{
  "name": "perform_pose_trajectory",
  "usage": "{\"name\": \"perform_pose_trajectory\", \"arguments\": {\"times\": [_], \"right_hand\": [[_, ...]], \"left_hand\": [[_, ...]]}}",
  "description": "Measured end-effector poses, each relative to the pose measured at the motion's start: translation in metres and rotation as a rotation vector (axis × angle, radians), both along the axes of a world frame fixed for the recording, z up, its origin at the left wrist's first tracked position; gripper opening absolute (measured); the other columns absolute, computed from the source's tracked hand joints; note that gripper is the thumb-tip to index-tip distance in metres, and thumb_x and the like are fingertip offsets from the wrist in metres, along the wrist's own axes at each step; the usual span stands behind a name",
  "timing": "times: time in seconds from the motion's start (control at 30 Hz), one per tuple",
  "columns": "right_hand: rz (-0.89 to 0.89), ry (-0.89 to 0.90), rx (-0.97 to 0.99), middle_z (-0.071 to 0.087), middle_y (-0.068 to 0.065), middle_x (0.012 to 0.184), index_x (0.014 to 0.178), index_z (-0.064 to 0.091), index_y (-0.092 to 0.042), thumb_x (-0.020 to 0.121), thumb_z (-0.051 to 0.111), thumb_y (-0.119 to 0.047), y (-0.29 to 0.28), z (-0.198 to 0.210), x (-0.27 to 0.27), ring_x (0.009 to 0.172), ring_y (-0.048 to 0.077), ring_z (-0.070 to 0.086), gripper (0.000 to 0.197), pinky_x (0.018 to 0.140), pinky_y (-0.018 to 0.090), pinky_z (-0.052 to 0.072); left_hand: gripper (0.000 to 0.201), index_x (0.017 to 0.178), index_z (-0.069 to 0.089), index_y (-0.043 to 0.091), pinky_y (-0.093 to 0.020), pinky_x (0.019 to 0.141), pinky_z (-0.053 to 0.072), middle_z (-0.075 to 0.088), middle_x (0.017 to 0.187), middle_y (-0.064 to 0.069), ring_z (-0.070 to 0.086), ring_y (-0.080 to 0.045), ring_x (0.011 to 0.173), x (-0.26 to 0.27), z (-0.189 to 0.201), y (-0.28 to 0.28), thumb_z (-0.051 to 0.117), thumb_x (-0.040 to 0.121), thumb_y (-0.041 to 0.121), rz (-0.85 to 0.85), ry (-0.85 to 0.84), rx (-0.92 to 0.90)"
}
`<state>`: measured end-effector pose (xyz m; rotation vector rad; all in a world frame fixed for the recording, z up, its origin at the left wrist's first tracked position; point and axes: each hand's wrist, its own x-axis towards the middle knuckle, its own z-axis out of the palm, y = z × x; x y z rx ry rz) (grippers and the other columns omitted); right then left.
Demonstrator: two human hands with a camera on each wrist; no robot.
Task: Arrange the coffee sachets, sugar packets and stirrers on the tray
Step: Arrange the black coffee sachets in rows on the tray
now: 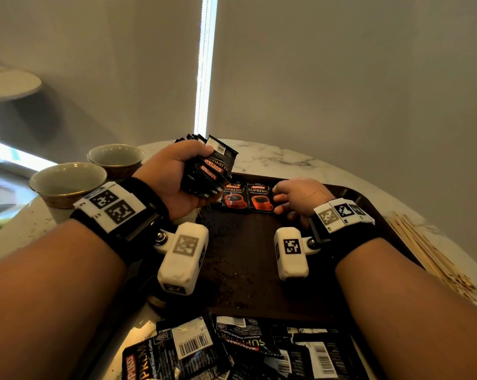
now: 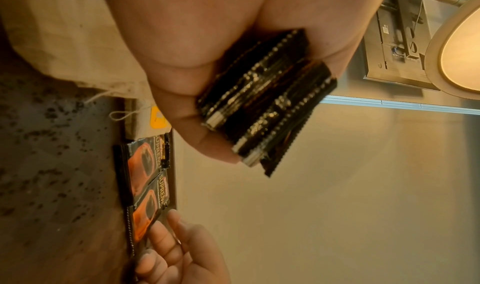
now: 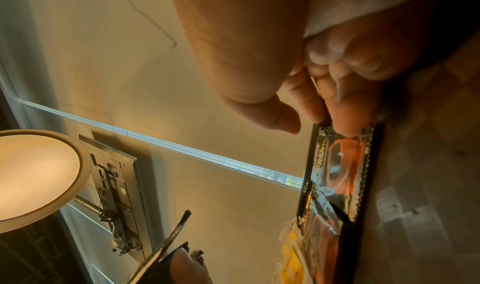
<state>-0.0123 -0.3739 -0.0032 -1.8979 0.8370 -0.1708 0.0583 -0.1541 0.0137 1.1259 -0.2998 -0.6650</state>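
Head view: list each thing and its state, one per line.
Left hand: gripping a stack of sachets.
Right hand: fingertips on the right placed sachet.
Left placed sachet: flat, face up on the tray.
Stirrers: off tray.
Cups: empty.

In the head view the tray (image 1: pixel 350 196) sits mid-frame on the table (image 1: pixel 273 154), and two coffee sachets (image 1: pixel 247 198) lie side by side along its far edge. The left hand (image 1: pixel 177 174) holds a stack of sachets (image 1: pixel 207 165) just up and left of that pair, while the right hand (image 1: pixel 300 197) touches the pair's right edge. Two bowls (image 1: pixel 67 182) stand at left-centre beyond the left wrist, a pile of sachets (image 1: pixel 232 349) fills the bottom of the frame, and the stirrers (image 1: pixel 426 250) lie on the table right of the tray.
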Motion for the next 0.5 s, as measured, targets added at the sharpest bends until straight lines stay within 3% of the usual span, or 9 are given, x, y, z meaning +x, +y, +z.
{"name": "perform_pose_trajectory", "arguments": {"times": [0.17, 0.27, 0.33, 0.43, 0.5], "right_hand": [[-0.001, -0.023, -0.058, 0.063, 0.006, 0.091, 0.105, 0.058, -0.010, 0.097, 0.057, -0.023, -0.004, 0.001, 0.001, 0.051, 0.012, 0.058, 0.015, 0.046, 0.026, 0.039], [-0.022, -0.214, -0.171, 0.068, 0.002, 0.089, 0.101, 0.066, -0.022, 0.092, 0.066, -0.019, -0.005, 0.001, 0.000, 0.056, 0.010, 0.056, 0.010, 0.046, 0.023, 0.039], [0.092, -0.387, -0.090, 0.067, 0.000, 0.086, 0.102, 0.068, -0.026, 0.090, 0.067, -0.009, 0.003, 0.007, -0.004, 0.053, 0.006, 0.055, 0.021, 0.042, 0.018, 0.040], [0.386, -0.533, -0.048, 0.063, 0.001, 0.100, 0.108, 0.072, -0.033, 0.088, 0.067, -0.001, 0.022, 0.024, -0.013, 0.067, 0.005, 0.060, 0.039, 0.054, 0.016, 0.049], [0.528, -0.554, -0.098, 0.063, 0.006, 0.106, 0.109, 0.073, -0.043, 0.082, 0.071, -0.004, 0.031, 0.032, -0.016, 0.079, 0.016, 0.059, 0.047, 0.071, 0.031, 0.058]], "left_hand": [[0.034, 0.122, 0.058, 0.006, -0.035, 0.068, 0.053, 0.066, 0.098, -0.015, 0.067, -0.025, 0.080, 0.000, 0.000, 0.000, 0.056, 0.093, 0.024, 0.011, 0.006, 0.000], [0.041, 0.128, 0.058, 0.006, -0.034, 0.064, 0.056, 0.068, 0.099, -0.014, 0.068, -0.025, 0.080, 0.000, 0.000, 0.000, 0.057, 0.092, 0.025, 0.009, 0.018, 0.000], [0.038, 0.126, 0.058, 0.007, -0.033, 0.060, 0.058, 0.069, 0.096, -0.013, 0.069, -0.024, 0.078, -0.001, 0.001, 0.000, 0.056, 0.093, 0.026, -0.006, 0.028, -0.007], [0.036, 0.125, 0.060, 0.007, -0.031, 0.057, 0.058, 0.070, 0.091, -0.011, 0.071, -0.021, 0.072, -0.002, 0.002, 0.000, 0.055, 0.095, 0.026, -0.043, 0.037, -0.027], [0.033, 0.122, 0.061, 0.007, -0.029, 0.056, 0.058, 0.071, 0.086, -0.009, 0.071, -0.020, 0.068, -0.003, 0.003, 0.000, 0.052, 0.097, 0.026, -0.072, 0.030, -0.048]]}}
